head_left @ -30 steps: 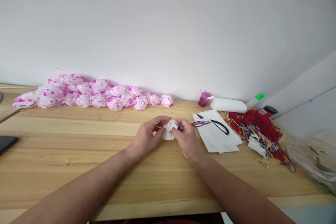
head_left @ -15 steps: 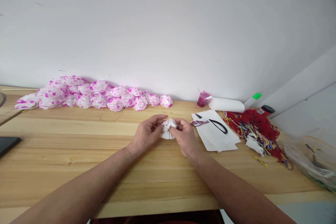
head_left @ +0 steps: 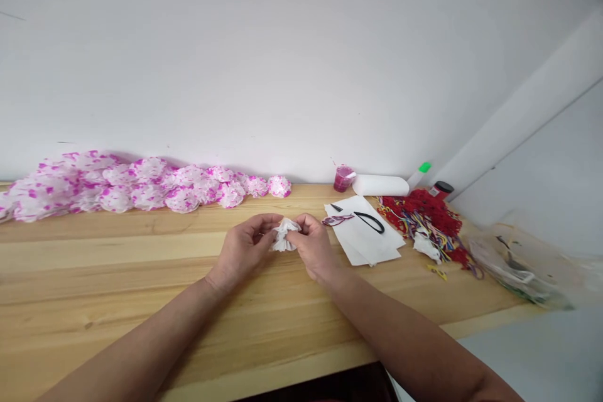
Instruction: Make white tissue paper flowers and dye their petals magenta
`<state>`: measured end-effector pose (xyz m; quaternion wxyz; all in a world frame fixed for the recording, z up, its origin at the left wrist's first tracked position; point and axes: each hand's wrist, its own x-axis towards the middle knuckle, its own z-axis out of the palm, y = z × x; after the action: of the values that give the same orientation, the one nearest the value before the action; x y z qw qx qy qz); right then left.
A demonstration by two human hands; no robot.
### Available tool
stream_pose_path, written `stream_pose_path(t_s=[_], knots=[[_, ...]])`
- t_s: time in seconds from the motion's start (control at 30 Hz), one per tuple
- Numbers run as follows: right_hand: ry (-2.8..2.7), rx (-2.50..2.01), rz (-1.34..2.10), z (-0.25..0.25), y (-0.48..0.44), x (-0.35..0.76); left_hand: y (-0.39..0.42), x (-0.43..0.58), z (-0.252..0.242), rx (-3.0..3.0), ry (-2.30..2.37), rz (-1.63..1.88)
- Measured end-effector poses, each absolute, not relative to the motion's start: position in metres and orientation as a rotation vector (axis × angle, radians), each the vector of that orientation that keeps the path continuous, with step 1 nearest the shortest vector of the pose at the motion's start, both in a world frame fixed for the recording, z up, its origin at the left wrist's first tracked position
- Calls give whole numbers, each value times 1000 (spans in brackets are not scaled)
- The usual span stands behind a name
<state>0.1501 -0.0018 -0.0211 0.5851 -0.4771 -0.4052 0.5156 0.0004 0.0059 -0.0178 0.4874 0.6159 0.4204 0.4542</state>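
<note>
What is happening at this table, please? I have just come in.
A person's left hand and right hand hold a gathered white piece between them, over the wooden table. It may be thin paper or cloth; no pink shows on it. White-and-pink ruffled balls lie along the wall to the left. To the right are white sheets, a cup with pinkish-purple contents and a red tangled heap.

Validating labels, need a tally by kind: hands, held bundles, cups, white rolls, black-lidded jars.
Hands: 2 (left hand, right hand)
White ruffled bundle: 1
Purple-stained cup: 1
White roll: 1
Black-lidded jar: 1
Total: 6
</note>
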Motion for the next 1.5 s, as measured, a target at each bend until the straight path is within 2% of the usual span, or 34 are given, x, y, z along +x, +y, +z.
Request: stream_pose_path(t_s=[0.57, 1.07, 1.27, 1.5], knots=[[-1039, -1177, 1092, -22, -2, 149, 2, 3, -10, 1666, 1104, 1091], [-1243, -1227, 1016, -26, 4, 158, 14, -2, -22, 1604, 1003, 1197], [-1145, -1237, 980, -32, 14, 171, 35, -15, -31, 1474, 1102, 1309], [-962, -1192, 1108, -30, 16, 174, 22, -16, -20, 1523, 1037, 1181]])
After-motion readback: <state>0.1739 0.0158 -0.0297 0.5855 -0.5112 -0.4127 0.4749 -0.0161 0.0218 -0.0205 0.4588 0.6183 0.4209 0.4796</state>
